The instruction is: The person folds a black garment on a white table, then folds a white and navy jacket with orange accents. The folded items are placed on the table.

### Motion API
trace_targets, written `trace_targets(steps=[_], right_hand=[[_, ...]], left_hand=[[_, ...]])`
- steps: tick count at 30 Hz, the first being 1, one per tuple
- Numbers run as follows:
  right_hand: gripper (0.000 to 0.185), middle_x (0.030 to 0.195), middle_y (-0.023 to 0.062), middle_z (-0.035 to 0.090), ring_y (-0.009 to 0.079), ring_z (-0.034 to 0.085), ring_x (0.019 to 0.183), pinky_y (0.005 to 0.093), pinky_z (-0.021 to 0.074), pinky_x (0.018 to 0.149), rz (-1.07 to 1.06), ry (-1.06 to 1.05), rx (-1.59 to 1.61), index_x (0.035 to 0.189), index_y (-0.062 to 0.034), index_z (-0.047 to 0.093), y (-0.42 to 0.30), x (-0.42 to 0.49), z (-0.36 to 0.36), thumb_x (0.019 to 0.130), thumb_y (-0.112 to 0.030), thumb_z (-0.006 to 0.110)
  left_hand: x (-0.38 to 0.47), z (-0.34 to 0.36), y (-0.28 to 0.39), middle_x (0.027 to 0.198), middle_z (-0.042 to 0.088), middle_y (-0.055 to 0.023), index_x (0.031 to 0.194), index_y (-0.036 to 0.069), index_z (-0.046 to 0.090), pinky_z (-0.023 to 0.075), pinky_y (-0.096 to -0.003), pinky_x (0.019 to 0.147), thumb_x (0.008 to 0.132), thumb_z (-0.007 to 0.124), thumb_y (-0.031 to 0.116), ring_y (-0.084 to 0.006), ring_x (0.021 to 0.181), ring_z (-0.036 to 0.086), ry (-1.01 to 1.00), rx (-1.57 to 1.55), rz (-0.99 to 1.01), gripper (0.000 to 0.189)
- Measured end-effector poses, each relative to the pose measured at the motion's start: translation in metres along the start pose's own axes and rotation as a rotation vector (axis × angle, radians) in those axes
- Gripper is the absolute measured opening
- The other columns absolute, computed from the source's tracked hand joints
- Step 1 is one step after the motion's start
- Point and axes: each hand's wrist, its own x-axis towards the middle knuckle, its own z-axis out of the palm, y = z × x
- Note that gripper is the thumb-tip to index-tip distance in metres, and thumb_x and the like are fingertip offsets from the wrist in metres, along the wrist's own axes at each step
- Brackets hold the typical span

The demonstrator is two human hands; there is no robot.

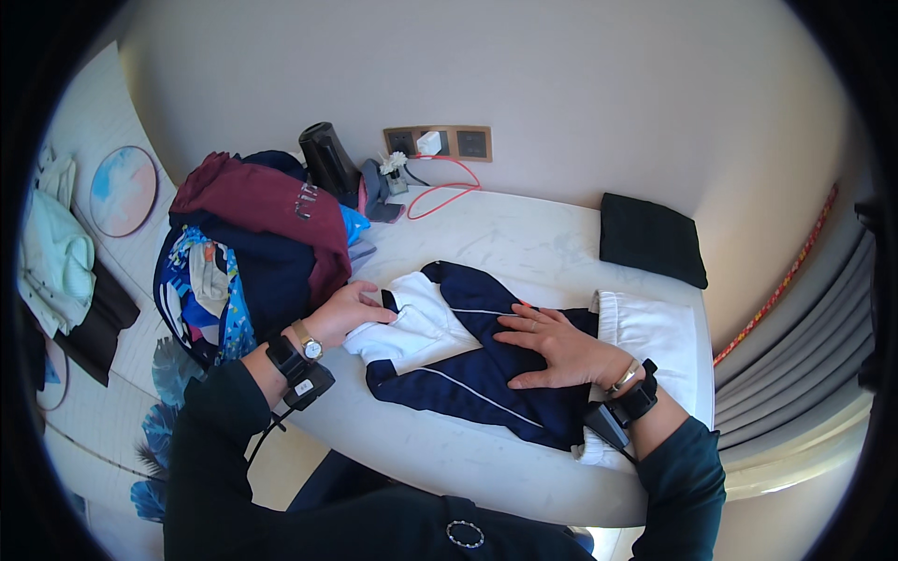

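Observation:
A navy and white jacket [477, 350] lies folded on the white marbled table [435, 463], its white collar end toward the left. My right hand [554, 343] rests on its navy part with the fingers spread. At the white collar end is my left hand [354, 308], thumb and fingers around the fabric edge; whether they pinch it cannot be told. White garments with a gathered elastic band [645, 322] lie beside and partly under the jacket on the right. A folded black cloth [652, 238] sits at the table's back right corner.
A heap of clothes with a maroon garment [259, 196] stands at the left. Behind it are a black cylindrical container [328, 161], a small vase of white flowers [396, 175] and a red cable [449, 189] from a wall socket. A grey curtain [793, 350] hangs at the right.

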Motion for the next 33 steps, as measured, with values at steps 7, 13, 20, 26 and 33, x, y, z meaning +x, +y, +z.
trace_targets(steps=[7,13,20,26,33], right_hand=[[0.080,0.162,0.0165,0.038,0.0342,0.020,0.157,0.0510,0.0136,0.126,-0.011,0.015,0.010,0.148,-0.0095,0.053,0.002,-0.001,0.002,0.087,-0.057,0.072],[0.079,0.162,0.0164,0.039,0.0331,0.020,0.157,0.0497,0.0139,0.126,-0.010,0.015,0.006,0.148,-0.0088,0.054,0.002,-0.002,0.003,0.087,-0.057,0.071],[0.078,0.161,0.0157,0.040,0.0319,0.021,0.156,0.0463,0.0143,0.126,-0.001,0.016,-0.002,0.147,-0.0079,0.055,0.001,-0.002,0.002,0.087,-0.056,0.070],[0.065,0.152,0.0191,0.050,0.0350,0.031,0.151,0.0468,0.0204,0.125,-0.010,0.094,0.104,0.137,-0.0039,0.062,0.003,-0.002,0.001,0.086,-0.043,0.074],[0.031,0.121,0.0213,0.068,0.0270,0.071,0.093,0.0337,0.0562,0.081,0.315,0.742,0.608,0.125,-0.0037,0.067,0.007,0.004,-0.005,0.095,-0.009,0.062]], left_hand=[[-0.001,0.010,0.017,0.109,0.073,-0.0112,0.126,-0.006,0.062,0.0584,-0.0274,0.075,0.092,0.079,0.024,-0.0142,0.087,0.073,-0.216,-0.005,-0.201,0.048],[-0.013,0.021,0.032,0.101,0.075,-0.0106,0.116,-0.006,0.068,0.0588,-0.0285,0.072,0.092,0.075,0.019,-0.0170,0.081,0.074,-0.162,-0.088,-0.201,0.036],[-0.038,0.047,0.085,0.100,0.074,-0.0088,0.116,-0.001,0.067,0.0555,-0.0285,0.072,0.092,0.072,0.021,-0.0176,0.082,0.073,-0.095,0.007,-0.031,0.033],[-0.025,0.101,0.091,0.086,0.070,-0.0003,0.101,0.001,0.070,0.0516,-0.0258,0.067,0.096,0.067,0.016,-0.0085,0.074,0.065,-0.310,-0.032,0.215,0.016],[0.004,0.151,0.059,0.083,0.064,0.0018,0.096,0.000,0.071,0.0484,-0.0244,0.070,0.105,0.061,0.026,-0.0075,0.077,0.058,-0.282,0.223,0.477,0.029]])
